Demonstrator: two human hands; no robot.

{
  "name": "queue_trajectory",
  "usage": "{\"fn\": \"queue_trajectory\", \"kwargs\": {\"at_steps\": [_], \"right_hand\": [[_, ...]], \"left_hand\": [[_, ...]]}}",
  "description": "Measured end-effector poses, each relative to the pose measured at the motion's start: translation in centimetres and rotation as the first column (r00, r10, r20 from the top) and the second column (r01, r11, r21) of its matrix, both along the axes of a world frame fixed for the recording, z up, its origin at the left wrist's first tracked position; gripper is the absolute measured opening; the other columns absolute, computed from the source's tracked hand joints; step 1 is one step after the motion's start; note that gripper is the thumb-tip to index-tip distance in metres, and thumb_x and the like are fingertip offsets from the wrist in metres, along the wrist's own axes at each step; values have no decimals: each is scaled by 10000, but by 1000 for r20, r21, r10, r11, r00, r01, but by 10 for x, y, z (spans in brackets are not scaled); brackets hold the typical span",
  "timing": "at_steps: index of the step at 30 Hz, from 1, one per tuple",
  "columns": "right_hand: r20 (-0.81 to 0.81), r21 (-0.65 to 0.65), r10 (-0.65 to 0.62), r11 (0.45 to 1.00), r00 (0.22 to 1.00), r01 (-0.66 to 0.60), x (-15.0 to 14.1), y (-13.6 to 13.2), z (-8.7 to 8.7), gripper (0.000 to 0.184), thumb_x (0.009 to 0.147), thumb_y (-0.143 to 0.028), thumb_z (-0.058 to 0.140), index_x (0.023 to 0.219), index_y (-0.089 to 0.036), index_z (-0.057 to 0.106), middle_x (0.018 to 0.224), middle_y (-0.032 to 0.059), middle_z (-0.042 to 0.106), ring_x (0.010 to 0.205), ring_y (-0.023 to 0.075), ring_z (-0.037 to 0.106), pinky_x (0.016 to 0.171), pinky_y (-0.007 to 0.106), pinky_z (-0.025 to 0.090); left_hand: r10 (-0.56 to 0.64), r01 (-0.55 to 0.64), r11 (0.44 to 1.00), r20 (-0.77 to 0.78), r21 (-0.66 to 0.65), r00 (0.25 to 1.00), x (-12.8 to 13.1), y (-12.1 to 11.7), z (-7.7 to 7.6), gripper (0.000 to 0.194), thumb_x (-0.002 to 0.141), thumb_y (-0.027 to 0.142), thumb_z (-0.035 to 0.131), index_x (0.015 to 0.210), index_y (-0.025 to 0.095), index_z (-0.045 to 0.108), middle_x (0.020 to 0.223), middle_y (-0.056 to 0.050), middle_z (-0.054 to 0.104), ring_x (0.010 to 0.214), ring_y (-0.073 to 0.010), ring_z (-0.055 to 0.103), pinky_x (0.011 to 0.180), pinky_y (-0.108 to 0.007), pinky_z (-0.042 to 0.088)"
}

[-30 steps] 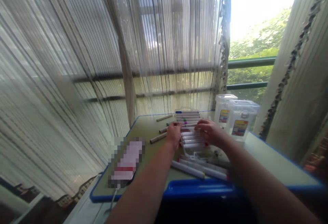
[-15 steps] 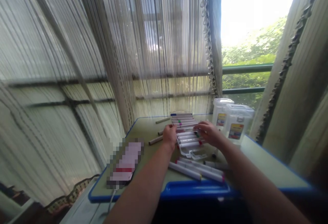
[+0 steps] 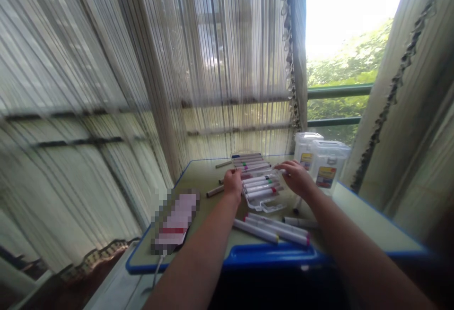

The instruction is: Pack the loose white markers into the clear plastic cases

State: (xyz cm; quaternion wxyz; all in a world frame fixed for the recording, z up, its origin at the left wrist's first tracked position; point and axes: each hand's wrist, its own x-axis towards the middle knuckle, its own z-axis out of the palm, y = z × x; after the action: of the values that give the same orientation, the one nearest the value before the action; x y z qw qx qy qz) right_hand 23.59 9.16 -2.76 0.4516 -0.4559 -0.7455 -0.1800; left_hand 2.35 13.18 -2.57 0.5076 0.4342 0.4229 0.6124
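Note:
A clear plastic case (image 3: 266, 208) lies open in the middle of the table, with several white markers (image 3: 260, 191) side by side in it. Their caps show green, red and dark ends. My left hand (image 3: 233, 183) is closed at the case's left edge, fingertips bent round it. Over the right side of the case is my right hand (image 3: 297, 176), its fingers stretched out and apart, near the marker ends. I see nothing between them. Loose markers (image 3: 276, 228) with pink and yellow ends lie in front of the case.
Two clear lidded boxes (image 3: 329, 166) with labels stand at the back right. A phone (image 3: 177, 220), blurred out, lies at the left with a white cable. A blue tray edge (image 3: 273, 254) runs along the table front. Sheer curtains (image 3: 234, 64) hang behind the table.
My right hand has lifted slightly up and right, away from the markers, its fingers more spread. My left hand stays at the case's left edge. The view has shifted a little.

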Motion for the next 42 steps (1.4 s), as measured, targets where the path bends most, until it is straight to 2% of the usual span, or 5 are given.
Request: {"fn": "queue_trajectory", "kwargs": {"at_steps": [7,14,21,32,42], "right_hand": [[-466,83,21,996,885,20,-9,-21,18,339,882,-490,479,905,-223,687,800,56,588,829,223,558,795,391,440],[-938,124,262,864,225,-487,-17,-22,29,473,763,-683,532,786,-221,624,521,-73,320,412,79,309,400,224,286],[-976,35,177,703,127,-710,-24,-28,35,463,724,-653,602,729,-191,589,450,-91,336,332,46,255,315,190,212],[-712,-183,189,880,676,-438,-26,-38,33,307,689,-494,710,731,-200,633,664,24,651,590,147,599,557,268,489],[-390,-206,79,964,917,-171,-20,-26,20,273,769,-428,608,930,-220,677,799,57,646,818,224,577,749,356,471]], "left_hand": [[-58,59,998,42,-18,997,5,-10,7,101,739,256,585,791,179,546,632,-25,660,660,-219,689,651,-324,517],[-105,108,994,90,-24,990,6,-16,12,118,742,249,593,819,169,554,590,-13,647,653,-214,692,635,-311,526],[-273,278,961,138,-15,952,10,-26,16,100,763,231,576,854,190,580,685,-36,689,753,-230,701,705,-341,541],[-281,299,954,272,-26,920,12,-29,19,110,705,204,610,796,190,550,621,-12,658,687,-218,695,635,-310,535],[-300,305,952,272,22,914,8,-23,15,80,698,192,619,762,153,589,588,-11,631,574,-153,638,581,-253,498]]}}
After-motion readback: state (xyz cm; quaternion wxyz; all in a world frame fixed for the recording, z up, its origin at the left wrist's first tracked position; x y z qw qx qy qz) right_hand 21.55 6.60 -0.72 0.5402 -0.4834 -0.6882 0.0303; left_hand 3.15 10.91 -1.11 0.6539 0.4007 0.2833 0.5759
